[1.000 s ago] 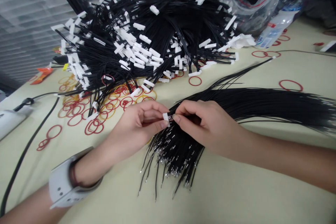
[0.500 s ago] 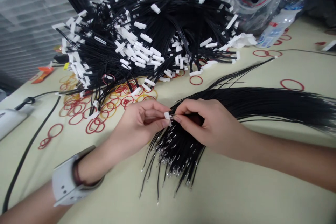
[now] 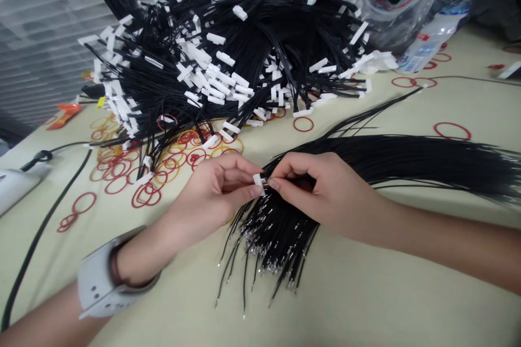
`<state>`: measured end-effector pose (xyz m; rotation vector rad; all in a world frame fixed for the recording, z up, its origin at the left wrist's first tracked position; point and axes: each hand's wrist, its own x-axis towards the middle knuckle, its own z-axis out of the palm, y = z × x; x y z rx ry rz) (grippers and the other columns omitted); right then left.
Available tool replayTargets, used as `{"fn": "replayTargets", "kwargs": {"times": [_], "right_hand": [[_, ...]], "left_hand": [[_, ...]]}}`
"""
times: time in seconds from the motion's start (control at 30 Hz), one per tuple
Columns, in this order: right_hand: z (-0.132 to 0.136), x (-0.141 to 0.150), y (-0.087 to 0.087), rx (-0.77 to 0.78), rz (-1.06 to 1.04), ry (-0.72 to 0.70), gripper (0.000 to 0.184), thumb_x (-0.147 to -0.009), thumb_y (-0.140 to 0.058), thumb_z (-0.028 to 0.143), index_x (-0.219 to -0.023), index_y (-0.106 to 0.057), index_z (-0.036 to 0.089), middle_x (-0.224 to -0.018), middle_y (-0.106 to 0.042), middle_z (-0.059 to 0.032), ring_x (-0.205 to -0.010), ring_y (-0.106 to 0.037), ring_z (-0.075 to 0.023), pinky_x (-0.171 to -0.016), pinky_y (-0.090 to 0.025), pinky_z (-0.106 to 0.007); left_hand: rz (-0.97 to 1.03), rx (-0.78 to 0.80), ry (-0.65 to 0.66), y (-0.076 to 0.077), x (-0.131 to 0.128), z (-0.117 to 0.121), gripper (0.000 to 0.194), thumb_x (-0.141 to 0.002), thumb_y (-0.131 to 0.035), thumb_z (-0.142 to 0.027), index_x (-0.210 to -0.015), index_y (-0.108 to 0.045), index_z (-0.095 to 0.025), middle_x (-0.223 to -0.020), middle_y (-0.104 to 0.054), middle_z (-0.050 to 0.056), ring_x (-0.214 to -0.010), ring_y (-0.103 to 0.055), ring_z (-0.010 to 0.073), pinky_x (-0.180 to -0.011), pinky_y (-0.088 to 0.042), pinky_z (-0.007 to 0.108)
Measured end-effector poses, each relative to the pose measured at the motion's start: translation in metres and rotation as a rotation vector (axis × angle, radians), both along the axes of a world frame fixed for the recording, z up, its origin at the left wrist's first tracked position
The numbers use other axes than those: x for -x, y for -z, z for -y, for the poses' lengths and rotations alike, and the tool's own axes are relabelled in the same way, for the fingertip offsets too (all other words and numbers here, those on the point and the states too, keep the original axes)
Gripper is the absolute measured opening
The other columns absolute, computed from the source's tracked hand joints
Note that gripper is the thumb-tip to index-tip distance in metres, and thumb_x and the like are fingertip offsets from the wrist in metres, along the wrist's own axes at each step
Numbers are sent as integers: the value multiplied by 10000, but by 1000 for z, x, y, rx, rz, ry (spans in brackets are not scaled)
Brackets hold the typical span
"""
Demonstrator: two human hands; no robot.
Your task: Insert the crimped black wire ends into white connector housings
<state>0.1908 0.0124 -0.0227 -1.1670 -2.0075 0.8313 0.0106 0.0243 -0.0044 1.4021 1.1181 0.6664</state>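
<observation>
Between finger and thumb, my left hand [image 3: 222,190] pinches a small white connector housing [image 3: 258,183]. My right hand [image 3: 325,190] is closed on a thin black wire [image 3: 265,181], its fingertips right beside the housing. The wire's end meets the housing; how deep it sits inside cannot be made out. Under both hands lies a thick bundle of black wires [image 3: 402,160] with bare metal terminals [image 3: 264,260] fanned out toward me. The bundle runs off to the right.
Behind my hands rises a large heap of black cables [image 3: 260,38] with white connectors. Red and yellow rubber bands [image 3: 150,192] lie scattered at the left. A clear plastic bag [image 3: 391,16] and a printed plastic pack [image 3: 431,43] stand at the back right. A black cord [image 3: 44,233] crosses the left side.
Almost nothing differs. Both hands keep their grip at the housing, and the view has shifted very slightly.
</observation>
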Motion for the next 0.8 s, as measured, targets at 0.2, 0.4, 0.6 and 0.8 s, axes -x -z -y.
{"fn": "replayTargets", "kwargs": {"times": [0.2,0.4,0.6,0.8], "right_hand": [[-1,1,0,-83,42,-19,128,-815,-511,163,-706,-578,154,-544,-506,60,-480,-391,-46,-502,-303,-192],[1,1,5,-360,138,-72,159,-824,-454,104,-691,-538,132,-593,-505,31,-540,-395,-71,-575,-298,-240],[1,3,7,-369,145,-85,166,-852,-433,108,-756,-569,108,-673,-543,-10,-620,-458,-93,-604,-331,-239],[-1,0,3,-218,-9,-11,98,-829,-516,136,-838,-612,121,-773,-598,1,-687,-525,-57,-638,-381,-159]], "left_hand": [[-73,-123,-13,-1,-3,2,111,-705,-649,-83,-753,-612,-176,-682,-705,-21,-670,-667,119,-600,-511,184],[-115,-262,41,-2,-5,9,141,-743,-592,-55,-779,-626,-187,-735,-720,-26,-706,-681,115,-651,-539,179],[-113,-267,62,1,-2,4,122,-741,-597,-67,-770,-601,-185,-743,-714,-18,-733,-679,119,-657,-526,177],[-7,-62,22,0,0,-4,136,-723,-639,-100,-827,-572,-157,-714,-683,-20,-696,-639,91,-641,-486,164]]}}
